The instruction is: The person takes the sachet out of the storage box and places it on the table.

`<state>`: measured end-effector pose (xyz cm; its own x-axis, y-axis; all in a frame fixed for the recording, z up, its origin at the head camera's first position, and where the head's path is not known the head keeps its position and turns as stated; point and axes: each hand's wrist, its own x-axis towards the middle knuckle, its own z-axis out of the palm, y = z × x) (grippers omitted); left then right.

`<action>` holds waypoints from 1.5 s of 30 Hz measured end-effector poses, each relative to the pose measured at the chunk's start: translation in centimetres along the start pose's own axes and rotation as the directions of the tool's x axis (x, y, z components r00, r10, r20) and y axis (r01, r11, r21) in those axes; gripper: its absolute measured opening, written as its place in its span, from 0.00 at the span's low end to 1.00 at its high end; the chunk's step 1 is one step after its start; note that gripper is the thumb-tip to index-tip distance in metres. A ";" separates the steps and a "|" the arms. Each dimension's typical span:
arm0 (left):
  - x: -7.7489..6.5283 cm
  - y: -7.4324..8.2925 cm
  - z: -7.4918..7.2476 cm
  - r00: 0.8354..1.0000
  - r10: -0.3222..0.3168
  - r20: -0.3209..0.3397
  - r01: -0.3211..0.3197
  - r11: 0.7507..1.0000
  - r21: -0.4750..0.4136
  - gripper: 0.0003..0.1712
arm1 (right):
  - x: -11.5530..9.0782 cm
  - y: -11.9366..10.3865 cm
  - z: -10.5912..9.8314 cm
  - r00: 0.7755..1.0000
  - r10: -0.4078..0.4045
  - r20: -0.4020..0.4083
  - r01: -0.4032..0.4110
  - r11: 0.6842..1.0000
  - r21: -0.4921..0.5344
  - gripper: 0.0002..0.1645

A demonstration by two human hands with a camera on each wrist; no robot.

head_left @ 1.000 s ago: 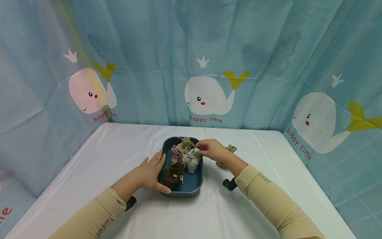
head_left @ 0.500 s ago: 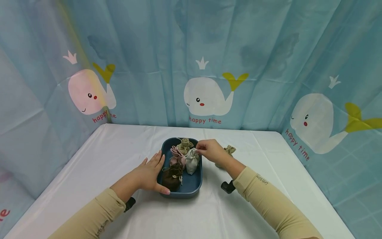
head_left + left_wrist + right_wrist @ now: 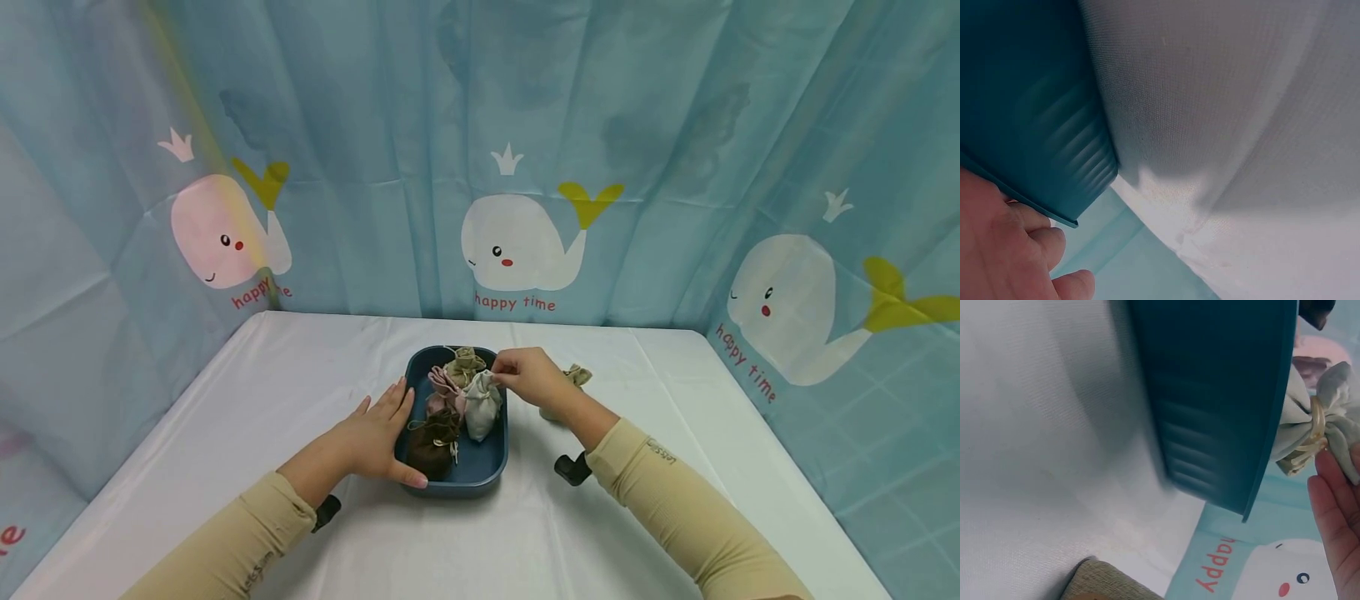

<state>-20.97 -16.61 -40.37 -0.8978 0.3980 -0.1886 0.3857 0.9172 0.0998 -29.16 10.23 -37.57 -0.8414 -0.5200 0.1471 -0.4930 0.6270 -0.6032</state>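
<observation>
A blue rectangular bin (image 3: pixel 468 490) stands on the white table and holds several small drawstring pouches. My right hand (image 3: pixel 534 377) pinches the gathered neck of a light grey pouch (image 3: pixel 482 410) at the bin's right side; its tie shows in the right wrist view. Spread over the bin's left rim, my left hand (image 3: pixel 373 435) rests with fingers straight and the thumb at the near corner. Inside, a brown pouch (image 3: pixel 431 450) lies nearest, with a pink pouch (image 3: pixel 447 393) behind it and an olive pouch (image 3: pixel 465 367) at the far end.
Right of the bin, a tan pouch (image 3: pixel 577 377) sits on the white tablecloth (image 3: pixel 615 517), partly hidden behind my right wrist. Black wrist mounts (image 3: pixel 573 468) hang under both forearms. A light blue curtain (image 3: pixel 360 242) printed with whales closes off the back and sides.
The grey pouch has shifted very slightly toward me and to the left, still pinched by the right hand. The left hand stays put on the rim.
</observation>
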 end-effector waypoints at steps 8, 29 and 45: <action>0.0 0.0 0.0 1.000 -0.009 0.007 0.009 1.000 0.001 0.78 | 0.0 -0.5 -0.5 0.999 -0.019 -0.050 0.018 1.000 -0.016 0.05; -0.2 0.1 0.0 1.000 -0.005 -0.002 0.005 1.000 0.005 0.78 | -0.8 -1.8 -3.4 0.993 0.019 -0.119 -0.015 0.999 0.038 0.06; -0.1 0.1 0.0 1.000 -0.006 -0.006 0.006 1.000 0.002 0.79 | -2.4 -1.8 -6.3 0.978 0.117 -0.170 -0.092 0.984 0.149 0.05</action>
<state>-20.84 -16.55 -40.38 -0.9016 0.3920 -0.1829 0.3804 0.9198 0.0962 -27.69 14.00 -31.93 -0.9187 -0.3364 0.2066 -0.3748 0.5784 -0.7245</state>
